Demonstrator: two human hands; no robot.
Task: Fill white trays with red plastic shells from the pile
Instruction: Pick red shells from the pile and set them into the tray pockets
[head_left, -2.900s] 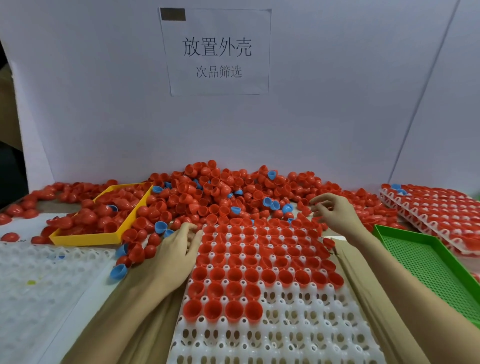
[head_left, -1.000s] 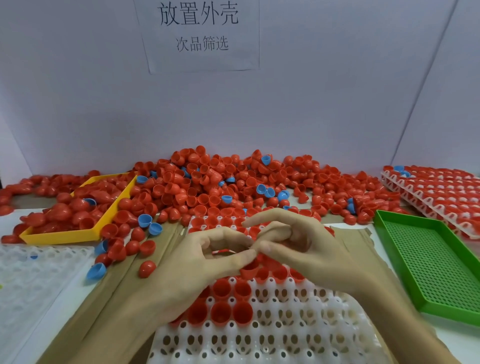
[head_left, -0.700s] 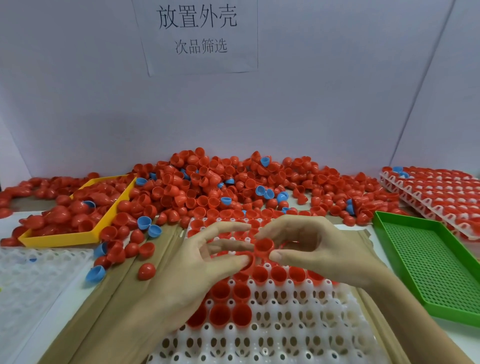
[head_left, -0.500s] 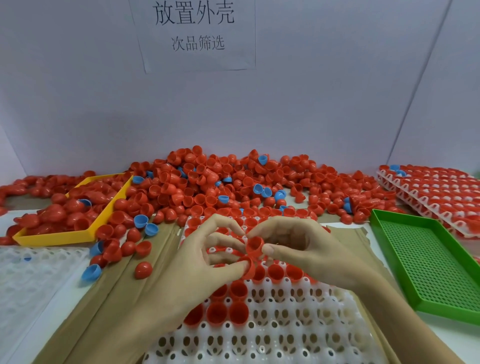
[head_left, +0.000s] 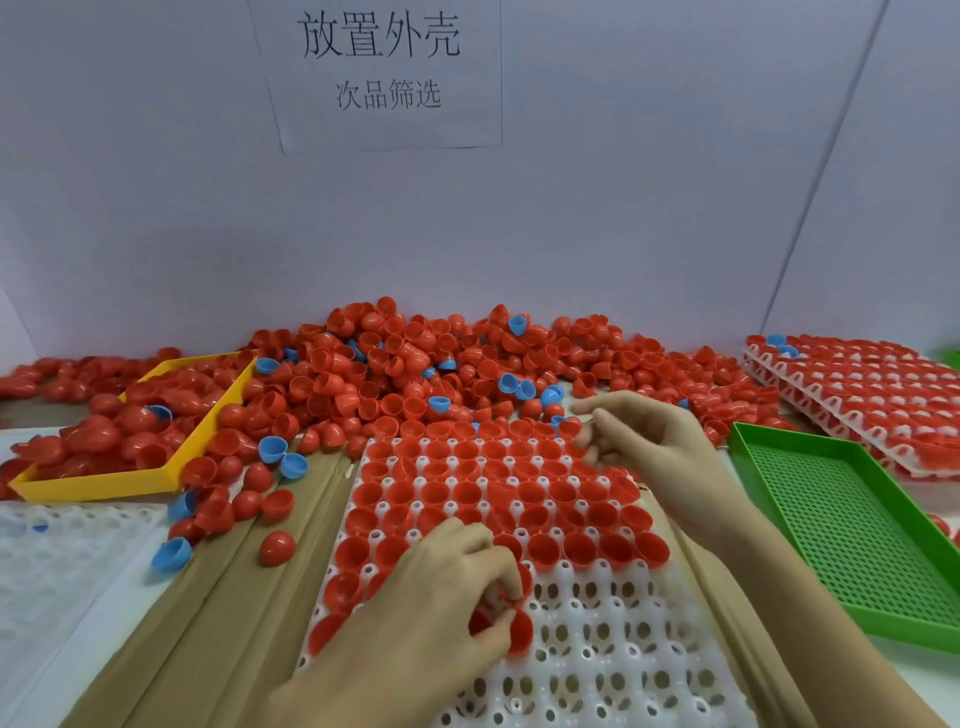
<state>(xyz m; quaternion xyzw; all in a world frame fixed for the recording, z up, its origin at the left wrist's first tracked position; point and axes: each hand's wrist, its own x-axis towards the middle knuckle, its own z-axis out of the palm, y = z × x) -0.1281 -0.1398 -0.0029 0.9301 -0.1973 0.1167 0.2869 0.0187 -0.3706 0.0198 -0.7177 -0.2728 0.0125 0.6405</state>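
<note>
- Left hand (head_left: 441, 597) is pinching a red shell (head_left: 511, 631) over the white tray (head_left: 597, 649).
- Right hand (head_left: 644, 441), loosely curled and holding nothing, is hovering near the pile (head_left: 415, 374).
- Yellow tray (head_left: 104, 480) and green tray (head_left: 852, 525) are flanking.

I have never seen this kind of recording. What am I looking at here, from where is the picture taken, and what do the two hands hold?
There is no machine: a person works with bare hands, filmed by a wide-angle camera on their head that looks forward and down. In front lies a white tray with many cups; its far rows already hold red shells. Behind it is the pile of red shells, with a few blue shells mixed in. A yellow tray of shells sits at the left, an empty green tray at the right, and filled trays behind that. The left hand pinches a red shell at the tray's next row. The right hand hovers near the pile, loosely curled; it seems to hold nothing.
</note>
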